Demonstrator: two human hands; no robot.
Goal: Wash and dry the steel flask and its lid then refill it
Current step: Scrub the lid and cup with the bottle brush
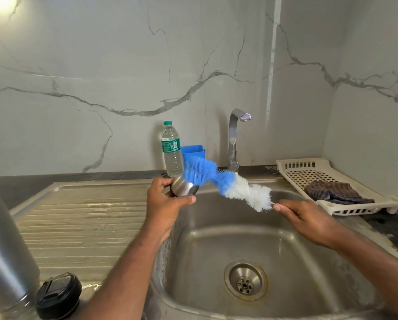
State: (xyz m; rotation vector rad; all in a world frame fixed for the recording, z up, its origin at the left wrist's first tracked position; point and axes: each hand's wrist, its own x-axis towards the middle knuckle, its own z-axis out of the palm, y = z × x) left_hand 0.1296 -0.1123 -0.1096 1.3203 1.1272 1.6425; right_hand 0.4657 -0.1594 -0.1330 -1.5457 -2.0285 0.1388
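My left hand [166,199] grips a small steel cup-shaped lid [184,187] above the left rim of the sink. My right hand [306,217] holds the thin handle of a bottle brush [228,183] with blue and white bristles. The blue end of the brush touches the lid's open side. The tall steel flask [7,257] stands at the far left edge on the drainboard. A black inner cap [58,295] lies beside it near the front.
The steel sink basin [216,239] has a drain [246,281] in the middle and a tap [236,137] behind. A plastic water bottle [171,150] and a blue holder [193,152] stand at the back. A white rack [292,172] on the right holds a checked cloth [334,191].
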